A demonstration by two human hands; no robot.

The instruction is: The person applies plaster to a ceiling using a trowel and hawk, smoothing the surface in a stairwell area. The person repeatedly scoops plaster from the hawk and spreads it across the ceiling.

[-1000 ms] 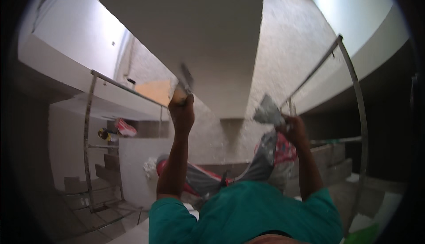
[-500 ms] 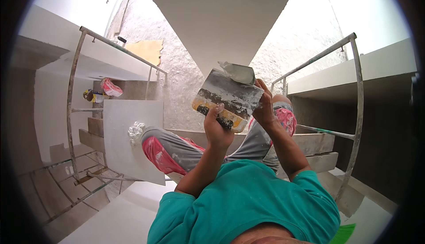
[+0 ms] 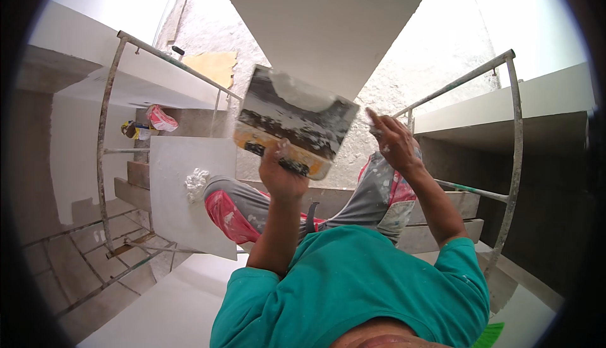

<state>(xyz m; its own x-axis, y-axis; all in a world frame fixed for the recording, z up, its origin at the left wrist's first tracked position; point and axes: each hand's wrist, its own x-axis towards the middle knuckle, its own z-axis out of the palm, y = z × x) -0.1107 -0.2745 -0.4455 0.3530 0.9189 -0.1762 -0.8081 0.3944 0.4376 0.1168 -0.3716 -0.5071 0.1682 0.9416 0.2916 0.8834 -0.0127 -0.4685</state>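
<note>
My left hand (image 3: 282, 174) is closed on the handle of a wide putty knife (image 3: 297, 120), tilted in front of my knees. Its dark blade is smeared with white putty (image 3: 303, 93), thickest along the far edge; its yellow and black grip is caked too. To the right of the blade and apart from it is my right hand (image 3: 396, 143). Its index finger points towards the blade while the others curl in. A small dark thing shows at those fingers, too blurred to name. A white board (image 3: 183, 222) beside my left knee carries a lump of putty (image 3: 197, 185).
Metal scaffold rails stand at the left (image 3: 107, 146) and right (image 3: 514, 139). Planks (image 3: 451, 204) lie under my legs. Straight ahead hangs a grey wall edge (image 3: 328, 26). A pink and white bag (image 3: 161, 119) rests beyond the board, and yellow sheeting (image 3: 211, 67) lies farther off.
The wide putty knife has moved left with my left hand. My right hand has drawn away from it to the right. The smaller putty-laden blade over its far edge no longer shows.
</note>
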